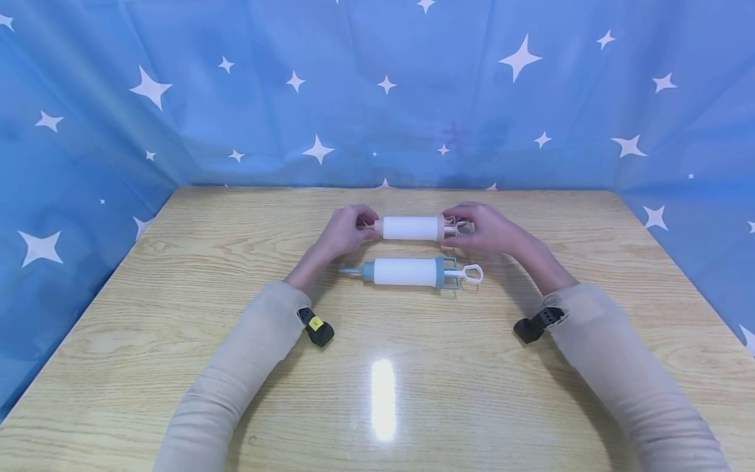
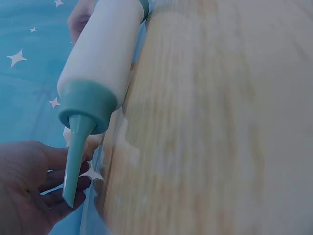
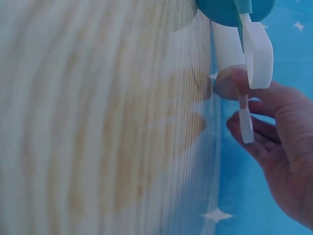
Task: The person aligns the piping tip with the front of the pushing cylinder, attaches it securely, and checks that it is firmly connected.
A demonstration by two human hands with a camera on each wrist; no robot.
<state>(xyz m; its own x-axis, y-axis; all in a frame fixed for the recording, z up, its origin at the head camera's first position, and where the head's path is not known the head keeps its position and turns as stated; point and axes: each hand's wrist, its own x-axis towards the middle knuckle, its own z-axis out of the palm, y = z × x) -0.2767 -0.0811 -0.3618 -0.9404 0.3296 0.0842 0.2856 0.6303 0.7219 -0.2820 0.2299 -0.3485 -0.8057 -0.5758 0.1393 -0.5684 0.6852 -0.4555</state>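
Note:
A syringe with a white barrel and pale pink ends (image 1: pixel 409 228) lies crosswise toward the back of the table. At its nozzle end, my left hand (image 1: pixel 347 231) pinches the pink collar between thumb and fingers. My right hand (image 1: pixel 488 229) holds the flange at the plunger end, thumb in front and fingers behind. Just nearer to me lies a second syringe with teal ends (image 1: pixel 405 271), parallel to the first and untouched. Its teal nozzle (image 2: pixel 74 161) partly covers my left fingers in the left wrist view. Its white loop handle (image 3: pixel 261 58) overlaps the pink syringe in the right wrist view.
Both syringes lie on a light wood-grain table (image 1: pixel 448 387), which carries a bright light reflection near the front. A blue curtain with white stars (image 1: pixel 354 98) hangs behind the table and along both sides.

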